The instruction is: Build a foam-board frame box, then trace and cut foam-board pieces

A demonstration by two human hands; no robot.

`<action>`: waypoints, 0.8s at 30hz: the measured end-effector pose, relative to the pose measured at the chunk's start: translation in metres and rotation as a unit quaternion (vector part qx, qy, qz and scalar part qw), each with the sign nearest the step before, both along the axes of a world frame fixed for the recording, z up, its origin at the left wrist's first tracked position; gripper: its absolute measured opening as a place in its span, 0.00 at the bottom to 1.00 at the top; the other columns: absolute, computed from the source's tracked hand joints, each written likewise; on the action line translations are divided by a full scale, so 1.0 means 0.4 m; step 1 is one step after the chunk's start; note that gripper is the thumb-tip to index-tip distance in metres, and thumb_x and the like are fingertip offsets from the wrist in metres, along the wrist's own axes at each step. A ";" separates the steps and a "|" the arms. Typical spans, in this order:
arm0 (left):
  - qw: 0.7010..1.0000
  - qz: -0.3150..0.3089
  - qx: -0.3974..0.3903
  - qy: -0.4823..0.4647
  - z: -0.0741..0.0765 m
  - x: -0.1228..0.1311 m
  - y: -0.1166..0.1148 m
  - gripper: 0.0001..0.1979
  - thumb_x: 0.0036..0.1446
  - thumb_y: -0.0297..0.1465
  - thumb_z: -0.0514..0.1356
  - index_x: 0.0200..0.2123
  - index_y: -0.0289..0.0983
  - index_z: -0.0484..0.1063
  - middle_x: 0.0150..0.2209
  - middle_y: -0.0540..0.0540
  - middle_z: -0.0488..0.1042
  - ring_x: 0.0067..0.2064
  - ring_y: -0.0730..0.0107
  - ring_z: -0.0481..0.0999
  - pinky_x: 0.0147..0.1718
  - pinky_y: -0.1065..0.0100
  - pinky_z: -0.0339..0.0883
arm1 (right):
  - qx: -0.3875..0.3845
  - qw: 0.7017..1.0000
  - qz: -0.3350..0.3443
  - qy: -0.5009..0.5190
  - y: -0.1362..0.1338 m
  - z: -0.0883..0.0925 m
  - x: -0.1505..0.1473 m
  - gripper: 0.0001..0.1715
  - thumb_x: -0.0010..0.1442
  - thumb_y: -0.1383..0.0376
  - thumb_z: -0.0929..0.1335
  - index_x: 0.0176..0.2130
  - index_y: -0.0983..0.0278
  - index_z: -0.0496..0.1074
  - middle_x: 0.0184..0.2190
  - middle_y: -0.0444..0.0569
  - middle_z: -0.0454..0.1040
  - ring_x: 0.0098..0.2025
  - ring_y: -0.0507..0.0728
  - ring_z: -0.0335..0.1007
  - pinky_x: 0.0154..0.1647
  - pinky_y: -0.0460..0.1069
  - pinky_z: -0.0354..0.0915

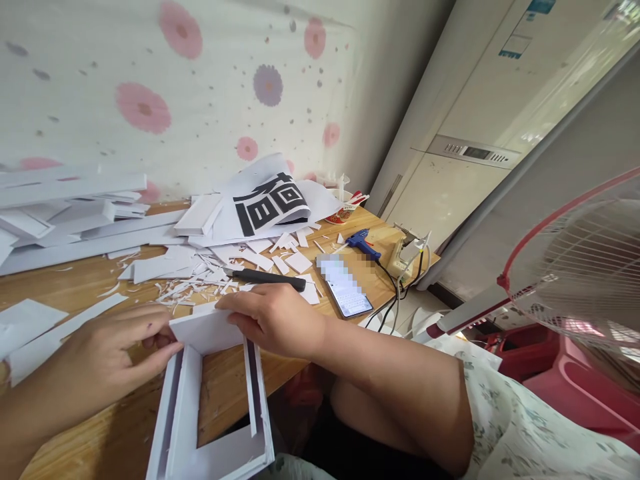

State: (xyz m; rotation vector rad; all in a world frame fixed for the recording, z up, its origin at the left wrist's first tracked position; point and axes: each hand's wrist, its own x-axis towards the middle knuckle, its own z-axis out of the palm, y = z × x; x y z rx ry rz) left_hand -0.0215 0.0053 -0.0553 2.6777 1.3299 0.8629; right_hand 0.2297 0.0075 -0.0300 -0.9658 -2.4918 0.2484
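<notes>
A white foam-board frame (pixel 185 407) lies on the wooden table (pixel 75 280) at the near edge, open in the middle so the wood shows through. My left hand (pixel 107 357) is closed on the frame's far left corner, fingertips pinching the edge. My right hand (pixel 273 319) presses down on the frame's far right corner, fingers curled over the top strip. A black craft knife (pixel 267 279) lies just beyond my right hand.
White foam-board strips (pixel 65 200) and offcuts are piled at the back left, with scraps (pixel 200 283) in the middle. A printed sheet (pixel 273 203), a phone (pixel 344 285), a blue glue gun (pixel 363 244) and a power strip (pixel 403 259) lie right. A fan (pixel 585 267) stands at right.
</notes>
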 end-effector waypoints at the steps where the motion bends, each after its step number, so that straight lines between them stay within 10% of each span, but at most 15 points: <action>1: 1.000 -0.008 -0.008 -0.012 0.007 0.006 -0.003 0.15 0.58 0.41 0.53 0.24 0.42 0.70 0.20 0.57 0.69 0.24 0.77 0.67 0.25 0.76 0.60 | -0.002 1.000 -0.004 0.000 -0.001 0.002 0.000 0.16 0.65 0.66 0.63 0.51 0.63 0.72 0.34 0.50 0.77 0.35 0.54 0.72 0.37 0.46 0.65; 16: 0.995 -0.029 -0.096 0.001 0.037 0.020 -0.008 0.13 0.56 0.36 0.54 0.20 0.39 0.66 0.19 0.55 0.69 0.22 0.75 0.66 0.23 0.74 0.58 | 0.031 0.999 -0.003 0.026 -0.009 0.003 0.001 0.15 0.63 0.69 0.65 0.49 0.67 0.74 0.37 0.53 0.79 0.37 0.55 0.75 0.39 0.46 0.68; 24: 0.994 -0.007 -0.107 0.016 0.057 0.036 -0.014 0.13 0.53 0.36 0.54 0.19 0.38 0.66 0.19 0.52 0.68 0.23 0.75 0.66 0.24 0.73 0.57 | -0.057 0.973 -0.007 0.223 0.024 -0.007 0.025 0.17 0.65 0.63 0.64 0.50 0.65 0.75 0.39 0.52 0.81 0.40 0.55 0.77 0.43 0.50 0.71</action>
